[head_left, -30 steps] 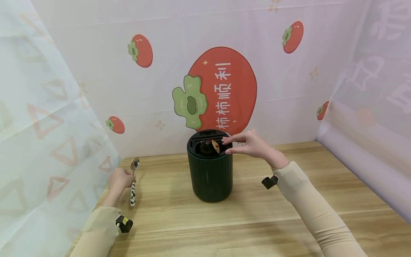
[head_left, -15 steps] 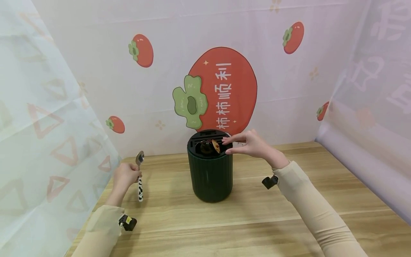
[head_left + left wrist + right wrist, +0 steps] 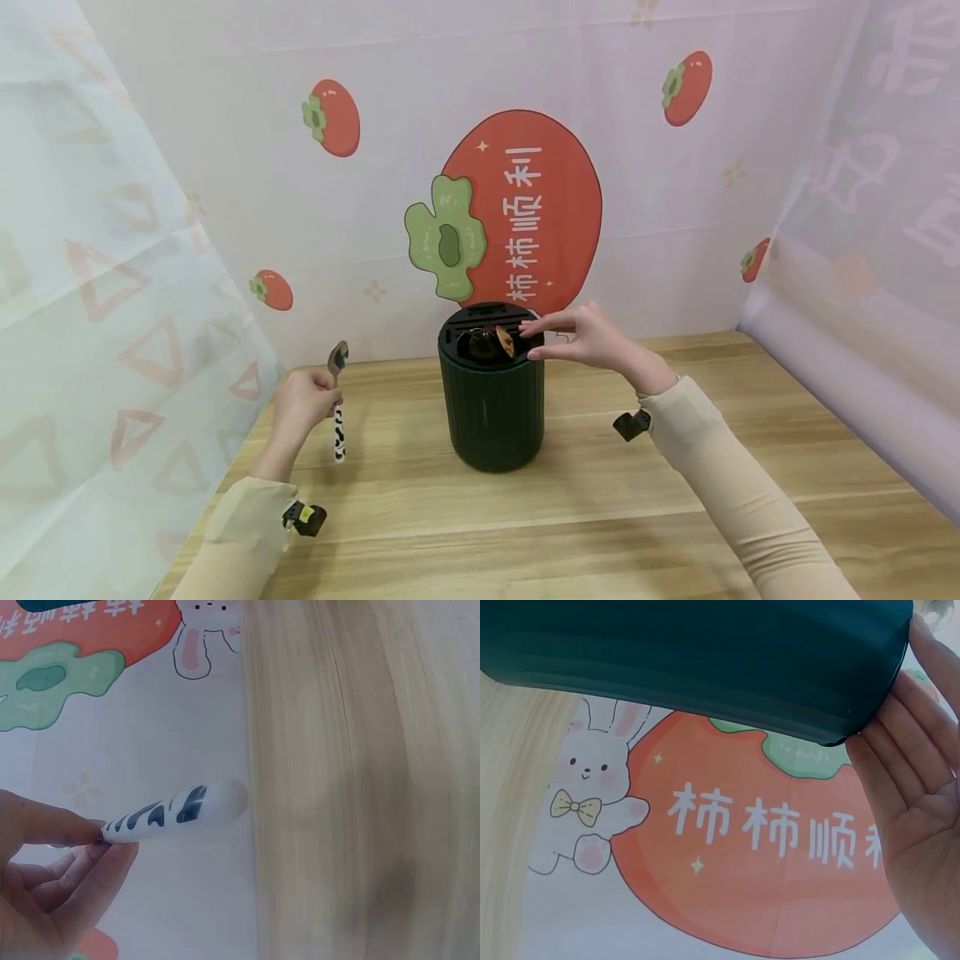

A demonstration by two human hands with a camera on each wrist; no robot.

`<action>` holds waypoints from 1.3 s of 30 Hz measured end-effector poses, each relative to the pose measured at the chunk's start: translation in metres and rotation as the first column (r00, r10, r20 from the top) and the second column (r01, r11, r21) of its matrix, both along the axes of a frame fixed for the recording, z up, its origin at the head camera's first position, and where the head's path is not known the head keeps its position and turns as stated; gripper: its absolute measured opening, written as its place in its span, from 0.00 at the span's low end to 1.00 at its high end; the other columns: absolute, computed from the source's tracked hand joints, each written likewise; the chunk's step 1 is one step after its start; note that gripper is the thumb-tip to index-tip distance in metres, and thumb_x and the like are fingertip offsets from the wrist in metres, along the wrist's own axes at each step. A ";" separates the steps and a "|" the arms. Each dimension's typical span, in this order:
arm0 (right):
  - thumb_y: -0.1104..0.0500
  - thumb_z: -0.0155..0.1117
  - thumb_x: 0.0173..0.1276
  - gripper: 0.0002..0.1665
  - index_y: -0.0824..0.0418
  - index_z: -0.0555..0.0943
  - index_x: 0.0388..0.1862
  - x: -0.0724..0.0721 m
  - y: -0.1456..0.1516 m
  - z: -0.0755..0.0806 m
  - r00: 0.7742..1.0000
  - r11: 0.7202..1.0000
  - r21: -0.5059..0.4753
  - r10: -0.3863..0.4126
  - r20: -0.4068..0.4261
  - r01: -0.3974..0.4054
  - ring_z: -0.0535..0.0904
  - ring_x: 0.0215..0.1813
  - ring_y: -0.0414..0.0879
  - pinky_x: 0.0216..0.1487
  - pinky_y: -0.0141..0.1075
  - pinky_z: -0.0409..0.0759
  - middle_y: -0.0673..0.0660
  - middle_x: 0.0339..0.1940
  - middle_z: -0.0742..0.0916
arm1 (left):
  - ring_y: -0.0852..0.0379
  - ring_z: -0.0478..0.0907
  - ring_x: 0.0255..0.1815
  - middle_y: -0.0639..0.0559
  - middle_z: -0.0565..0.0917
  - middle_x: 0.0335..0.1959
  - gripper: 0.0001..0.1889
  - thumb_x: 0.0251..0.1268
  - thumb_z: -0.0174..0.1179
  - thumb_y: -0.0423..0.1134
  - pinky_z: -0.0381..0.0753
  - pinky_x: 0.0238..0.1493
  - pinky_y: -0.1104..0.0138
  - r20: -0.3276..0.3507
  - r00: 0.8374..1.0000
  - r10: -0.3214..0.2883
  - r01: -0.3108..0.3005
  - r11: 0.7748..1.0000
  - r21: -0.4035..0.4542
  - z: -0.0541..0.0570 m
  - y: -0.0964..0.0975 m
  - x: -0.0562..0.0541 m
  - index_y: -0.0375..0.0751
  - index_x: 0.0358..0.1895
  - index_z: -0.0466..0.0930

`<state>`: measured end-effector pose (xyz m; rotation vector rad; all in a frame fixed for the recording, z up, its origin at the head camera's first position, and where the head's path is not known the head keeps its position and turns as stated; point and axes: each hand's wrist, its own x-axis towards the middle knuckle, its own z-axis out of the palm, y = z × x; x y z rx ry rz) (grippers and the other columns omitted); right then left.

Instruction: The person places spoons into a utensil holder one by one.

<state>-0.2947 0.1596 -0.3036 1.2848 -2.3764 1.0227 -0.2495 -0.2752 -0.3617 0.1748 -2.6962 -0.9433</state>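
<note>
My left hand (image 3: 300,400) pinches a spoon (image 3: 339,433) between thumb and fingers, where the metal meets the handle. Its metal bowl points up in the head view, and the white handle with black patches hangs down. In the left wrist view the handle (image 3: 176,814) sticks out past the fingertips. A dark green ribbed utensil holder (image 3: 495,417) stands upright at the middle of the table. My right hand (image 3: 588,337) rests its fairly straight fingertips at the holder's right rim. In the right wrist view those fingers (image 3: 889,750) meet the rim of the holder (image 3: 705,660).
A slotted black insert (image 3: 487,312) tops the holder. In its opening show a wooden utensil head (image 3: 505,342) and a dark rounded utensil (image 3: 480,343). Behind the wooden table (image 3: 420,533) hangs a persimmon-printed backdrop (image 3: 187,125), with cloth walls at both sides.
My left hand has moved to the right and slightly up with the spoon, bringing it nearer the holder. The right hand has stayed at the rim.
</note>
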 end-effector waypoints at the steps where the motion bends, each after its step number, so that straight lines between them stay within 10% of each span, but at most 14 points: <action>1: 0.50 0.73 0.55 0.19 0.49 0.86 0.47 0.000 0.000 0.000 1.000 1.000 0.005 0.003 -0.014 -0.003 0.82 0.52 0.38 0.39 0.28 0.78 0.47 0.49 0.87 | 0.54 0.83 0.20 0.48 0.84 0.20 0.06 0.53 0.59 0.31 0.78 0.20 0.71 0.001 1.000 -0.002 0.002 1.000 0.005 0.001 0.001 0.001 0.34 0.22 0.80; 20: 0.53 0.74 0.54 0.23 0.58 0.85 0.49 0.000 -0.001 0.003 0.954 0.995 0.071 0.093 -0.283 -0.076 0.84 0.48 0.41 0.47 0.40 0.83 0.52 0.45 0.88 | 0.61 0.79 0.18 0.50 0.82 0.17 0.06 0.57 0.59 0.32 0.81 0.22 0.70 -0.019 0.999 -0.026 0.027 0.999 0.038 0.010 0.016 0.009 0.33 0.25 0.79; 39: 0.54 0.76 0.52 0.25 0.58 0.84 0.50 0.002 -0.003 0.004 0.944 0.994 0.072 0.100 -0.316 -0.081 0.84 0.49 0.43 0.49 0.41 0.83 0.52 0.46 0.88 | 0.56 0.83 0.19 0.45 0.85 0.22 0.06 0.56 0.60 0.33 0.82 0.21 0.70 -0.077 0.997 -0.029 0.033 0.998 0.050 0.018 0.026 0.010 0.32 0.31 0.81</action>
